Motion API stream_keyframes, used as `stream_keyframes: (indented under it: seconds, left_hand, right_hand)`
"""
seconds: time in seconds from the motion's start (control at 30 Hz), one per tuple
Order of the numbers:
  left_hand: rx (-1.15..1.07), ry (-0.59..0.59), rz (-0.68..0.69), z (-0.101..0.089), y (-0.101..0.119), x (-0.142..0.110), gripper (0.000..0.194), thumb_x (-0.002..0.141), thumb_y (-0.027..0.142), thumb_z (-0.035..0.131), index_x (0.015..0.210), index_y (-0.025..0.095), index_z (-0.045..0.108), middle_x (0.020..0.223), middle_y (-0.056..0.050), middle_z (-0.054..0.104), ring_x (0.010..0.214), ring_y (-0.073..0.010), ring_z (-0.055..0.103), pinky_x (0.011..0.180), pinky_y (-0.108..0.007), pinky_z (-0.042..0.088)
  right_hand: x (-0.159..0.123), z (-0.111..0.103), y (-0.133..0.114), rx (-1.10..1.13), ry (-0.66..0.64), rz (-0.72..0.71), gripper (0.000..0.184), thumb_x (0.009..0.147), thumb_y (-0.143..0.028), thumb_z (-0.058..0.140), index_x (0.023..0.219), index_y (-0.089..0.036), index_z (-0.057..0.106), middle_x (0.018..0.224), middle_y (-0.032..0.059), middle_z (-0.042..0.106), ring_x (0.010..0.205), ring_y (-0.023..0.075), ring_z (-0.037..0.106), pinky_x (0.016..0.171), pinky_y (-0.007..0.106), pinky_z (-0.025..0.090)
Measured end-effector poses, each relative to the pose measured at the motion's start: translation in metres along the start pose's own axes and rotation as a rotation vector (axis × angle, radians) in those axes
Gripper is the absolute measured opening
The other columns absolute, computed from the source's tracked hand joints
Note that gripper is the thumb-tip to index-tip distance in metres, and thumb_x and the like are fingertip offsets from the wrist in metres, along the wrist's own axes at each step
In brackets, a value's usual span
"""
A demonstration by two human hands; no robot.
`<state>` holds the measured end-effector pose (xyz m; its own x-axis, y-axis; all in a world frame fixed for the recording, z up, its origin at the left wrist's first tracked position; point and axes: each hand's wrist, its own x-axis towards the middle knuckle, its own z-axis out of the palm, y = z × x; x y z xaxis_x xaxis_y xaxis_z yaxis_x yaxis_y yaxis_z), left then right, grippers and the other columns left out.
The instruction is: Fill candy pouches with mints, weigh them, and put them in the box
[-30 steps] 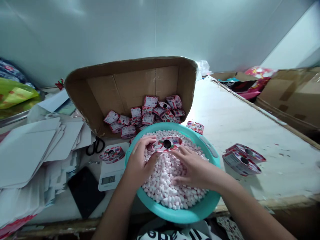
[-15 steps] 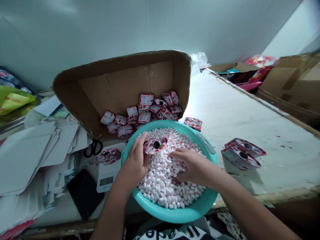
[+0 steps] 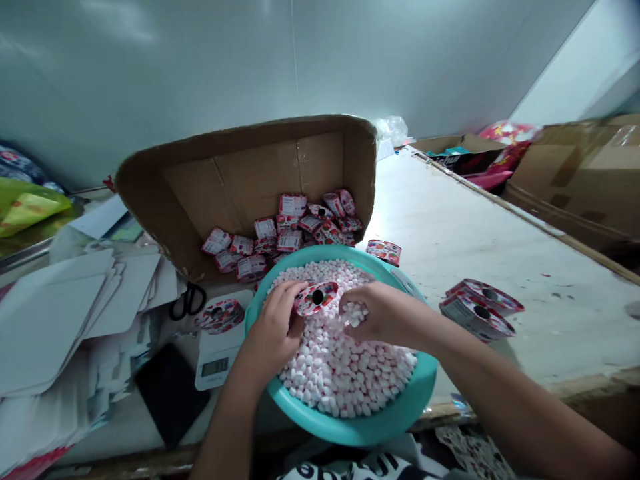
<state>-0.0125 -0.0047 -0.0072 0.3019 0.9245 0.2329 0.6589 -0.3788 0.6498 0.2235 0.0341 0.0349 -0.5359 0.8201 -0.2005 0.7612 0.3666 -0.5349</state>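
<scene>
The box, open toward the near side, holds packs. To its right and nearer, the basin holds pale tablets. Above them, the left hand grips one pack by its left end, hole upward, long axis left to right, right end slightly farther. The right hand, curled, clasps some tablets.
</scene>
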Motion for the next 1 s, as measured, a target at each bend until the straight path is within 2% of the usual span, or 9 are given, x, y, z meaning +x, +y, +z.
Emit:
stream_keyframes:
  seconds: [0.1,0.23,0.33,0.53,0.7,0.9,1.0]
  left_hand:
    - [-0.01,0.001,0.012,-0.001,0.0,-0.001,0.054,0.088,0.006,0.048,0.139,0.022,0.048,0.145,-0.009,0.051,0.139,-0.0236,0.044,0.121,-0.041,0.035]
    - [-0.037,0.029,0.057,-0.003,-0.002,-0.003,0.05,0.089,0.01,0.05,0.138,0.021,0.049,0.142,-0.012,0.053,0.136,-0.0257,0.047,0.118,-0.044,0.038]
    - [-0.05,0.05,0.049,-0.004,-0.002,-0.006,0.047,0.092,0.014,0.05,0.138,0.019,0.048,0.143,-0.014,0.053,0.137,-0.0269,0.047,0.118,-0.046,0.039]
    - [-0.072,0.053,-0.023,-0.004,0.0,-0.006,0.043,0.093,0.018,0.05,0.136,0.018,0.05,0.143,-0.014,0.054,0.137,-0.028,0.049,0.117,-0.049,0.04]
    - [-0.078,0.048,-0.069,-0.002,-0.002,-0.004,0.04,0.098,0.025,0.047,0.138,0.019,0.048,0.145,-0.014,0.052,0.135,-0.0279,0.05,0.114,-0.049,0.044]
    - [-0.067,0.057,-0.034,0.003,-0.012,-0.006,0.042,0.101,0.028,0.045,0.141,0.018,0.045,0.147,-0.015,0.049,0.141,-0.0278,0.044,0.119,-0.05,0.039]
    - [-0.086,0.051,-0.052,0.002,-0.012,-0.006,0.041,0.102,0.032,0.043,0.141,0.019,0.045,0.147,-0.015,0.05,0.141,-0.0273,0.045,0.118,-0.049,0.039]
  right_hand:
    - [0.007,-0.017,-0.018,-0.077,0.048,-0.026,0.021,0.069,-0.023,0.072,0.09,-0.02,0.073,0.067,-0.0009,0.065,0.058,0.0133,0.051,0.053,0.027,0.031]
    - [0.021,-0.031,-0.04,-0.205,0.056,-0.104,0.015,0.068,-0.019,0.07,0.083,-0.018,0.069,0.067,-0.0004,0.062,0.058,0.0125,0.046,0.052,0.027,0.028]
    - [0.031,-0.038,-0.051,-0.243,0.039,-0.122,0.017,0.07,-0.021,0.07,0.086,-0.02,0.07,0.068,-0.0009,0.062,0.059,0.0124,0.047,0.053,0.027,0.029]
    - [0.036,-0.046,-0.068,-0.269,-0.006,-0.044,0.03,0.07,-0.031,0.077,0.097,-0.021,0.072,0.075,-0.0002,0.068,0.063,0.0145,0.055,0.055,0.026,0.033]
    - [0.037,-0.045,-0.073,-0.281,0.042,-0.069,0.035,0.07,-0.031,0.079,0.103,-0.022,0.072,0.084,0.0017,0.072,0.069,0.0165,0.06,0.057,0.026,0.035]
    - [0.042,-0.04,-0.072,-0.16,0.104,-0.162,0.023,0.075,-0.021,0.071,0.099,-0.021,0.072,0.087,0.0006,0.072,0.073,0.0145,0.062,0.062,0.024,0.038]
    - [0.036,-0.043,-0.067,-0.065,0.146,-0.227,0.019,0.08,-0.025,0.069,0.098,-0.021,0.071,0.091,0.0014,0.073,0.078,0.0157,0.064,0.067,0.025,0.043]
